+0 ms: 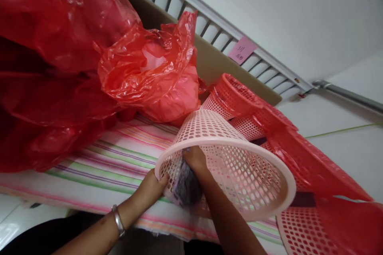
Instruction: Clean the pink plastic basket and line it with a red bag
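A pale pink perforated plastic basket (221,142) lies tilted on its side, its wide mouth facing me. My left hand (155,185) is closed on the left part of its rim, with the thumb showing at the edge and the other fingers hidden behind the wall. My right hand (195,158) reaches inside the mouth and is closed on a crumpled grey cloth (188,186). The cloth hangs from the hand against the basket's inner left wall, its lower end dark and blurred.
A striped cloth (119,159) covers the surface beneath. Red plastic bags (149,75) are heaped at the left and centre. More pink baskets (217,105), partly wrapped in red plastic, stand along the right. Behind are a cardboard panel (209,57), a white radiator (212,32) and a pink note (241,50).
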Demonstrator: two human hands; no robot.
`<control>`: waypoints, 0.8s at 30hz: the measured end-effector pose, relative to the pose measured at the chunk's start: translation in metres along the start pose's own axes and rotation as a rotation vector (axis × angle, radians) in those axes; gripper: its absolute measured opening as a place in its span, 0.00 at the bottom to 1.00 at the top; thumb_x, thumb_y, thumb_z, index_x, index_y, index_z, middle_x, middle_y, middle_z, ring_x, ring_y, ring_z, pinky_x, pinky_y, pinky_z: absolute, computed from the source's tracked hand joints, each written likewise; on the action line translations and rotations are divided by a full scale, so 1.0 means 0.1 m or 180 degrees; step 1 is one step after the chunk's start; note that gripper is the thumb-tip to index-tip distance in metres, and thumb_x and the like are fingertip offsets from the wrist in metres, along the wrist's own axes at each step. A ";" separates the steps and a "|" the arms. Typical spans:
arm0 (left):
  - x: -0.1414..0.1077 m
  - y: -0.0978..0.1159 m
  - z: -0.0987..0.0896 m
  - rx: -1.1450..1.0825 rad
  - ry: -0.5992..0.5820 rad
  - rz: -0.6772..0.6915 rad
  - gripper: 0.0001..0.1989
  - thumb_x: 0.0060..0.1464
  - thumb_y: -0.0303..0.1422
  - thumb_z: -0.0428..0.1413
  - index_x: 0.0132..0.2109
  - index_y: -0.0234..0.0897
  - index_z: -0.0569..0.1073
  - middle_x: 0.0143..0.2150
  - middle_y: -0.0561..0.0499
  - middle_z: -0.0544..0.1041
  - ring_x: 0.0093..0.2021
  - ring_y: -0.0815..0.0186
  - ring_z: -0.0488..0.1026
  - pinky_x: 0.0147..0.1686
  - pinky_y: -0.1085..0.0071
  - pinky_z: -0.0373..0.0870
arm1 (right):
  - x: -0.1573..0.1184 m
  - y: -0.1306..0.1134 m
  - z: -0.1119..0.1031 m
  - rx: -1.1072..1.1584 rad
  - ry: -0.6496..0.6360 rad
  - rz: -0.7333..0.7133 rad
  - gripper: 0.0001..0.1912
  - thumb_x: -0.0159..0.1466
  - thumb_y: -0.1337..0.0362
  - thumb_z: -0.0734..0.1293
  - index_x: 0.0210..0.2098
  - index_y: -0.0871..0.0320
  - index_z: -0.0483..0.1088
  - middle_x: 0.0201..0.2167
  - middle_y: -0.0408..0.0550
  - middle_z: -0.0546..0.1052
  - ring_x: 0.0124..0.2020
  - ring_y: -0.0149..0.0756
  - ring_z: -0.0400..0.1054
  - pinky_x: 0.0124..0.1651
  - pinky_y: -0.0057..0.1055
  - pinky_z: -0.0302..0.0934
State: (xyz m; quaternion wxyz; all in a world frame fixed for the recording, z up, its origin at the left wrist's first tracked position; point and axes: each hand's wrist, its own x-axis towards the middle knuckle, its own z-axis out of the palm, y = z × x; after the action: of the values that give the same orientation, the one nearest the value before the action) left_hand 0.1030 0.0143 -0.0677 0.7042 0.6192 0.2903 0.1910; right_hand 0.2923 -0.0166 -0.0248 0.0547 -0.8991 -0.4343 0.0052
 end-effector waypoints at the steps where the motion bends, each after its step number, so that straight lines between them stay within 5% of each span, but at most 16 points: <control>1: 0.00 0.00 0.00 0.0057 -0.0001 0.0061 0.17 0.50 0.34 0.49 0.43 0.29 0.74 0.33 0.45 0.79 0.36 0.58 0.75 0.36 0.67 0.70 | -0.18 -0.03 0.00 -0.0003 -0.0039 -0.0046 0.18 0.57 0.66 0.61 0.47 0.60 0.68 0.45 0.53 0.73 0.46 0.42 0.66 0.48 0.32 0.58; 7: -0.02 0.03 0.00 0.0154 0.0104 0.0210 0.12 0.49 0.35 0.50 0.35 0.33 0.75 0.31 0.47 0.80 0.36 0.58 0.75 0.35 0.69 0.70 | -1.38 -0.25 -0.03 0.0020 -0.0296 -0.0411 0.18 0.54 0.69 0.61 0.44 0.57 0.69 0.42 0.53 0.72 0.44 0.42 0.66 0.48 0.35 0.59; 11: -0.05 0.07 -0.01 0.0252 0.0158 0.0142 0.13 0.50 0.37 0.49 0.31 0.33 0.73 0.30 0.47 0.79 0.34 0.58 0.75 0.34 0.69 0.69 | -1.63 -0.27 -0.03 0.0047 -0.0307 -0.0367 0.19 0.52 0.71 0.62 0.43 0.54 0.69 0.40 0.51 0.72 0.42 0.41 0.67 0.44 0.34 0.60; 16: -0.07 0.17 -0.12 0.0331 0.0253 0.0381 0.16 0.52 0.40 0.49 0.33 0.31 0.75 0.31 0.45 0.79 0.35 0.55 0.75 0.35 0.67 0.69 | -1.30 -0.20 -0.07 0.0059 -0.0196 -0.0285 0.14 0.55 0.68 0.62 0.41 0.56 0.69 0.39 0.51 0.73 0.42 0.41 0.66 0.46 0.33 0.58; 24: 0.03 0.05 -0.17 0.0278 0.0027 0.0252 0.21 0.53 0.41 0.47 0.42 0.29 0.75 0.35 0.42 0.81 0.36 0.54 0.77 0.37 0.64 0.72 | -0.20 -0.11 0.00 0.0249 0.0119 0.0130 0.14 0.55 0.64 0.62 0.41 0.56 0.70 0.38 0.49 0.75 0.41 0.39 0.69 0.45 0.31 0.59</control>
State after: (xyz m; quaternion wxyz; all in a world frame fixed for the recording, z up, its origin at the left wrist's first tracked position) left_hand 0.0949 0.0301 -0.0647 0.6671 0.6595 0.2766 0.2084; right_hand 0.2714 -0.0252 -0.0240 0.0979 -0.9048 -0.4143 0.0065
